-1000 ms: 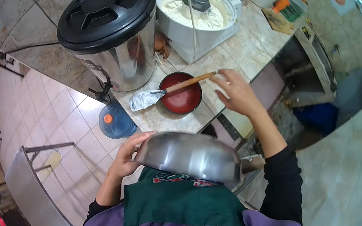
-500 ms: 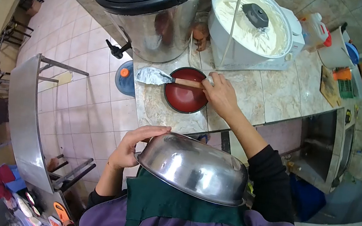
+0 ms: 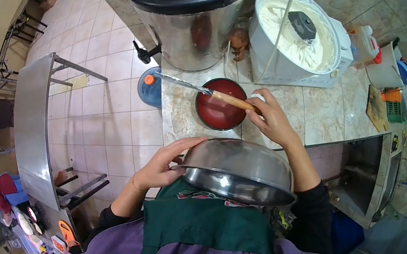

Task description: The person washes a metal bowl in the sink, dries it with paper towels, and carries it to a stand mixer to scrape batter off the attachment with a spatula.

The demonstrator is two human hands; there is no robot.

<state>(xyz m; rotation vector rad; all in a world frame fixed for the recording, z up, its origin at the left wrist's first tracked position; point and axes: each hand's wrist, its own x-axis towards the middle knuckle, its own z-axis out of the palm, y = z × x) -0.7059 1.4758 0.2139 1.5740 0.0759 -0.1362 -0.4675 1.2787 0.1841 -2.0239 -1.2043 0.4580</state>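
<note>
My left hand [image 3: 158, 168] is wrapped round the left rim of a metal bowl [image 3: 243, 164], which is tilted on its side against the green apron. Between the fingers of my right hand [image 3: 275, 118] is the wooden handle of a spatula [image 3: 231, 100]. Its blade, with white cream on it, is turned edge-on and points left. Below the spatula, a red bowl [image 3: 219, 113] with a dark rim rests on the tiled counter [image 3: 182, 124]. Behind stands a white mixer bowl [image 3: 301, 33] of whipped cream.
A large clear dispenser [image 3: 192, 29] with a black lid stands at the counter's back left. A blue water jug [image 3: 151, 87] is on the floor. At the right are a plastic jug [image 3: 364, 46], a white bucket [image 3: 383, 67] and a wooden board [image 3: 376, 107]. A steel table [image 3: 38, 127] stands left.
My right hand has taken hold of the spatula's handle, and the blade has turned edge-on above the counter. The metal bowl has tilted in my left hand. The view has swung to the right.
</note>
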